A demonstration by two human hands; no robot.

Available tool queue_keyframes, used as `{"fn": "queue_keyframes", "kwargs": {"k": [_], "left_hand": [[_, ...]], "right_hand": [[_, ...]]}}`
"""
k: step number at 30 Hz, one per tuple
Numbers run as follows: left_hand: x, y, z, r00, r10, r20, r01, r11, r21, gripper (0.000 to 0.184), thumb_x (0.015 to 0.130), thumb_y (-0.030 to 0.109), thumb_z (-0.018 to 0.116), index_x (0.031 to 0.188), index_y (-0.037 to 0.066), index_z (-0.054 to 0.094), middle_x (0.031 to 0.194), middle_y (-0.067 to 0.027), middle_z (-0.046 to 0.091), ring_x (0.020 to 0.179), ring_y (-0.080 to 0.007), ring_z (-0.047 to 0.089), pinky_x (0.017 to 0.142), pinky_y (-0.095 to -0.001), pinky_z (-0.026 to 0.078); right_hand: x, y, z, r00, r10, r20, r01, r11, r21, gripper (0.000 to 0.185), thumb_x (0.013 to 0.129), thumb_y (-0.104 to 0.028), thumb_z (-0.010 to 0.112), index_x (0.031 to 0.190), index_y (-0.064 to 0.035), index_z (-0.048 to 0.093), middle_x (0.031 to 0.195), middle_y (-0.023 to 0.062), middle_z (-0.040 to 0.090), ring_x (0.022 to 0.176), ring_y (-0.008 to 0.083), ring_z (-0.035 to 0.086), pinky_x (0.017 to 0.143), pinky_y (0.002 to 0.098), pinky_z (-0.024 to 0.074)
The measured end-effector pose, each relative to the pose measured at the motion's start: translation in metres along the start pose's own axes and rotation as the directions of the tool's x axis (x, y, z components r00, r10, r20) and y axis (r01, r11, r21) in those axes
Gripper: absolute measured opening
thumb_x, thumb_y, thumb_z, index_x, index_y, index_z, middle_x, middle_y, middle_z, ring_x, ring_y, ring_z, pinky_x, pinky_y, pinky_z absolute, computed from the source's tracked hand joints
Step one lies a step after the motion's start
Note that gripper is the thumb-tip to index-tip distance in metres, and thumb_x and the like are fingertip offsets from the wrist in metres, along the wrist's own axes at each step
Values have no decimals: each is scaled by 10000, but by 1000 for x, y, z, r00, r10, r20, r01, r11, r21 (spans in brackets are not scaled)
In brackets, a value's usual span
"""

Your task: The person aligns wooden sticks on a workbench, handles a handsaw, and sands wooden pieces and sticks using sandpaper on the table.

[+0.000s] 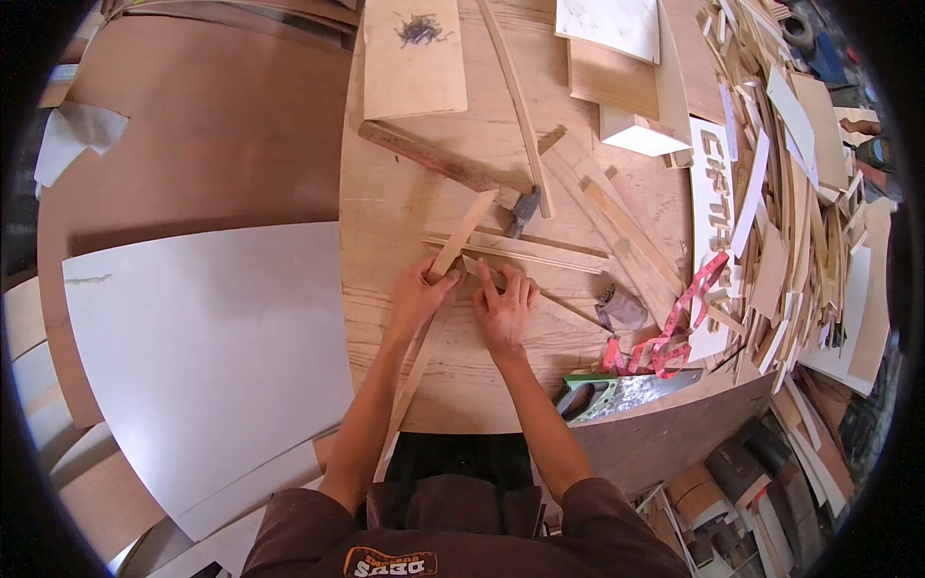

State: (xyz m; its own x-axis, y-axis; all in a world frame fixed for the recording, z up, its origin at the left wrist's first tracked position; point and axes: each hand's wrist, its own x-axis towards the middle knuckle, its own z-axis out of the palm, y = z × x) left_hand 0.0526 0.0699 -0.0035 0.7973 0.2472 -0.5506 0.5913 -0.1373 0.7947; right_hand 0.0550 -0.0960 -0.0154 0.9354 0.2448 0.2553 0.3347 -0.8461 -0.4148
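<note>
My left hand (pixel 420 292) is closed around a flat wooden strip (pixel 469 229), which slants up and away over other thin strips. To its right, my right hand (pixel 506 306) lies low over the workbench with its fingers apart, index finger stretched forward. Its fingertips rest by a thin wooden stick (pixel 576 314) that runs under the hand; whether they press on it I cannot tell. Just beyond both hands lie some narrow strips (pixel 540 253) and a hammer (pixel 523 212) with a worn wooden handle.
A green-handled handsaw (pixel 631 393) and a red measuring tape (pixel 679 323) lie at the bench's right front. Dark nails (pixel 421 31) are heaped on a board (pixel 414 82) at the back. A white panel (pixel 212 356) lies left; scrap wood (pixel 771 241) is piled right.
</note>
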Motion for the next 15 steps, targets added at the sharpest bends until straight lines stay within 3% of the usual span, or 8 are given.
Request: {"fn": "queue_keyframes", "kwargs": {"k": [15], "left_hand": [[0,-11,8,990,117,-79,-102,978,181,365,837,332,746,1111,93,719,801,-126,709,730,-265,674,691,-383,510]], "right_hand": [[1,1,0,996,69,-60,-69,998,-9,518,776,-119,692,1285,-210,656,1147,89,568,1083,265,543,984,476,366]]}}
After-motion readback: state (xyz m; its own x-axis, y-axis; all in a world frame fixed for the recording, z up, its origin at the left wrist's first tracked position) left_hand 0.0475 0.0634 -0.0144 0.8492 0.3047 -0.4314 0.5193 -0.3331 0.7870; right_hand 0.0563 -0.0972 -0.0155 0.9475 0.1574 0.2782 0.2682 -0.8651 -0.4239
